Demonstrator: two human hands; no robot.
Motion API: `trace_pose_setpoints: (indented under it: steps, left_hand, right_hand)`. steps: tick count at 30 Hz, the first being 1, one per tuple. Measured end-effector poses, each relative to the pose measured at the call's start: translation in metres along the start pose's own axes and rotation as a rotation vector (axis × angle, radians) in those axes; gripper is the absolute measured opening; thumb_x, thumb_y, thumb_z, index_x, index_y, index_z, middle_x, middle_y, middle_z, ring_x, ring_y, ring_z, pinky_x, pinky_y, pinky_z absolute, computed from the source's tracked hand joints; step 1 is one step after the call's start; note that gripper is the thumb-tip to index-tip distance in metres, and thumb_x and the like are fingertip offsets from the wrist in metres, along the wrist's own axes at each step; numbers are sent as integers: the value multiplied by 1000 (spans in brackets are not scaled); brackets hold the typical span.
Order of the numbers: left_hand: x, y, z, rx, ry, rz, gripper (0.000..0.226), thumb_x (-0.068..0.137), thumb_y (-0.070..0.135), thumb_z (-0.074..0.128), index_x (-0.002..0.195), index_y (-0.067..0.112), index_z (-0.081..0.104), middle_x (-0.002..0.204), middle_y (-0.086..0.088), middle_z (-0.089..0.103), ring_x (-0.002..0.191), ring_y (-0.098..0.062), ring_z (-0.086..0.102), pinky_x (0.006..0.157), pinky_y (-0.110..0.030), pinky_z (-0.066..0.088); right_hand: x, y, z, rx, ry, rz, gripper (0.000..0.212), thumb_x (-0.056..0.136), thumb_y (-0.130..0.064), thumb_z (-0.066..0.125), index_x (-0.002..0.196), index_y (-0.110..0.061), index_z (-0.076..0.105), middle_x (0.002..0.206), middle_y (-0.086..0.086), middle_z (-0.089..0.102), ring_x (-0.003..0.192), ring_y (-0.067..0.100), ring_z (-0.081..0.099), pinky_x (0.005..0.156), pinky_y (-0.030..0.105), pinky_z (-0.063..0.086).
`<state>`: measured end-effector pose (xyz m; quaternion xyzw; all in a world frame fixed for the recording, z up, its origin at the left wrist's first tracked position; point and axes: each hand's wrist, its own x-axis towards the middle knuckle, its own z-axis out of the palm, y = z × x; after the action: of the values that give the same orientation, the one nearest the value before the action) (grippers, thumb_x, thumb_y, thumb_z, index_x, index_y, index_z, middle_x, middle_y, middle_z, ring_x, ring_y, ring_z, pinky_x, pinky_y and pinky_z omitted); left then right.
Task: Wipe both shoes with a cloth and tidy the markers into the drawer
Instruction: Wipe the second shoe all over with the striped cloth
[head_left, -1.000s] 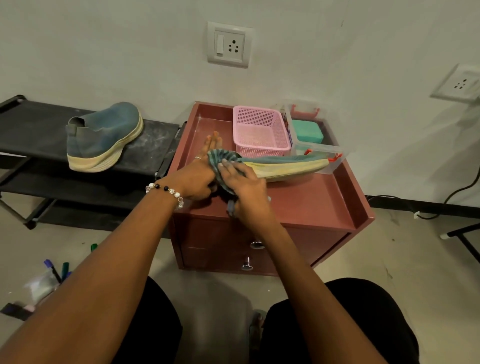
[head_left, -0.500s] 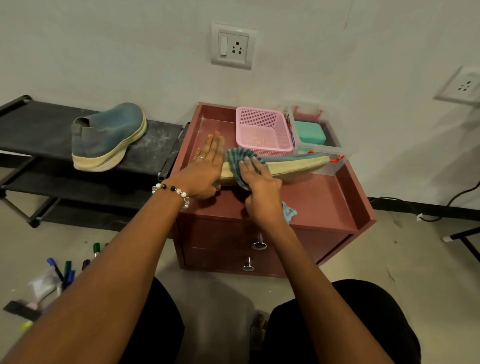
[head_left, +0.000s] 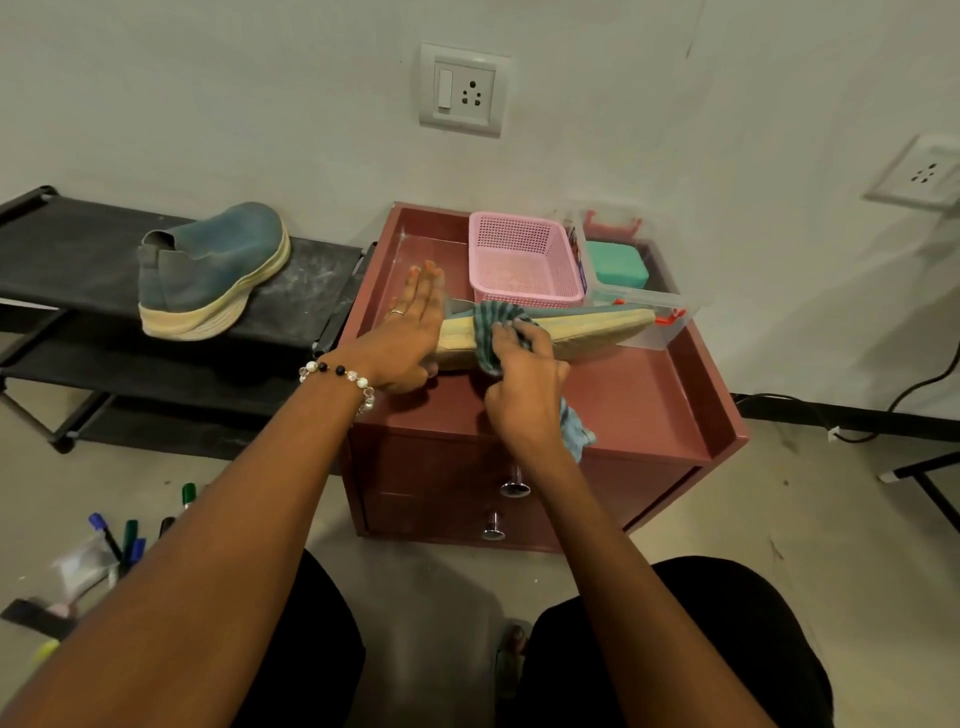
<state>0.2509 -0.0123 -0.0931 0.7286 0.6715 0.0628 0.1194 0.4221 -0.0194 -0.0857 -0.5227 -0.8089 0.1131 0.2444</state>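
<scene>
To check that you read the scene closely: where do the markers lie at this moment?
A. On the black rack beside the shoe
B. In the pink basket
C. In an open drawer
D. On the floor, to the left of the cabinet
D: the markers lie scattered on the floor left of the red cabinet, both of whose drawers are shut, while the pink basket holds none.

One blue shoe (head_left: 210, 270) stands upright on the black rack. The other shoe (head_left: 571, 332) lies on its side atop the red drawer unit (head_left: 649, 405), cream sole forward, striped cloth (head_left: 493, 317) draped over it. Markers (head_left: 127, 535) lie scattered on the floor.
</scene>
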Motion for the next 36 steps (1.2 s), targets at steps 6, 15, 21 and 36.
trace_pose_setpoints:
  steps: [6,15,21,36]
  left_hand:
    - [-5,1,2,34,29,22,105,85,11,61,145,3,-24,153,-14,-30,140,-28,-29,119,-44,-3]
    - [-12,17,0,230,201,95,96,90,25,60,149,6,-13,159,-12,-5,147,-25,-3,119,-39,3]
    - [-7,16,11,134,269,83,88,92,15,57,150,3,-8,159,-17,-2,147,-28,1,117,-35,1]
    - [-2,3,11,96,222,157,92,84,-4,59,151,7,-4,159,-13,-6,147,-25,-6,120,-36,-1]
  right_hand:
    - [9,26,-15,556,-27,-22,72,61,23,34,117,-8,67,117,4,67,115,14,59,106,30,42]
    - [13,43,-25,177,295,59,61,73,17,46,129,-7,57,125,9,61,118,25,50,101,36,42]
    - [9,25,-1,-162,23,-46,75,77,6,50,147,-15,31,157,0,21,146,19,11,107,42,29]
    - [7,35,1,-264,230,-2,62,73,11,60,133,-1,51,140,13,50,137,34,33,96,50,36]
